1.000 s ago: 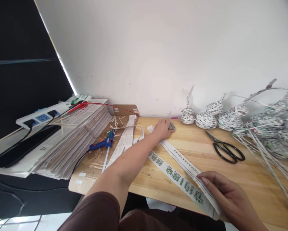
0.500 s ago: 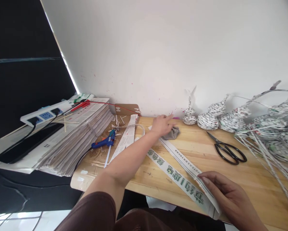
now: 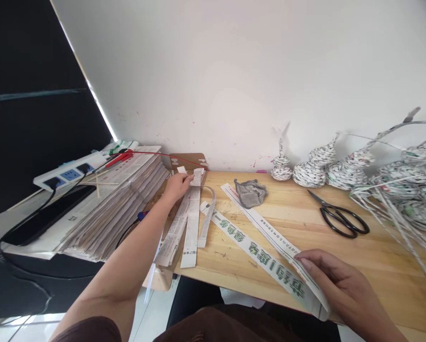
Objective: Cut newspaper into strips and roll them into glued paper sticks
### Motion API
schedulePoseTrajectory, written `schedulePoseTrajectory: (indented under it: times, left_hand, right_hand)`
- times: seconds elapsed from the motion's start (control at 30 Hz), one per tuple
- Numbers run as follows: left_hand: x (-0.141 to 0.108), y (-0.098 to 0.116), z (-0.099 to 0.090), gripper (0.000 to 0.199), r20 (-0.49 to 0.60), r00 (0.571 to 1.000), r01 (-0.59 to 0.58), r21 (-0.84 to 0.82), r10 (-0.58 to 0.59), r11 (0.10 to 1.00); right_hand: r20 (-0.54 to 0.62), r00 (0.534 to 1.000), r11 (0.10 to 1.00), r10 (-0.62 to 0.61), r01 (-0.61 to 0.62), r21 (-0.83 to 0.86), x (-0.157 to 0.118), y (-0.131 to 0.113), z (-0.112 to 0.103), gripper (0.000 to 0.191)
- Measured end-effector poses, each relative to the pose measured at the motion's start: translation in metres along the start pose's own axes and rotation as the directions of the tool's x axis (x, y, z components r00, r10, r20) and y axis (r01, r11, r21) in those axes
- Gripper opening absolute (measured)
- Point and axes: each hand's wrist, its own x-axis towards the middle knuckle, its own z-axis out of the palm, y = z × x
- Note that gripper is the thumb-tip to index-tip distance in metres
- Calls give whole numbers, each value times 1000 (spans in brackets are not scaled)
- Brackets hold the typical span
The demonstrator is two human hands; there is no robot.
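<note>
My left hand (image 3: 180, 185) rests at the upper end of several newspaper strips (image 3: 190, 209) at the left of the table, its fingers pressed together on them; what exactly they grip is too small to tell. At the front right, my right hand (image 3: 336, 278) pinches the near end of a long folded paper strip (image 3: 269, 232). Beside that lies a strip with green characters (image 3: 248, 242). A grey cloth (image 3: 250, 193) is crumpled near the far end of the folded strip. One curved strip (image 3: 208, 216) lies between the newspaper strips and the green one.
Black scissors (image 3: 339, 214) lie at the right. Woven paper gourds (image 3: 308, 175) line the wall, with loose paper rods (image 3: 401, 237) in front. At the left stand a newspaper stack (image 3: 123, 204), a power strip (image 3: 68, 173) and a partly hidden blue glue gun (image 3: 142, 216).
My left hand has moved left from beside the cloth to the newspaper strips, which now lie fanned nearer the front edge. My right hand still holds the folded strip.
</note>
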Motion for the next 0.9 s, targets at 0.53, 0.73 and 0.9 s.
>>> schedulePoseTrajectory:
  times: [0.53, 0.73, 0.9]
  left_hand:
    - [52, -21, 40, 28, -26, 977, 182, -406, -210, 896]
    - [64, -14, 44, 20, 16, 993, 120, -288, -120, 950]
    - [48, -3, 31, 19, -3, 998, 55, -105, -55, 993]
  right_hand:
    - [-43, 999, 999, -14, 16, 51, 3, -2, 0, 30]
    - [-57, 998, 997, 14, -10, 74, 3, -6, 1, 31]
    - [-84, 996, 997, 21, -14, 74, 2, -9, 1, 30]
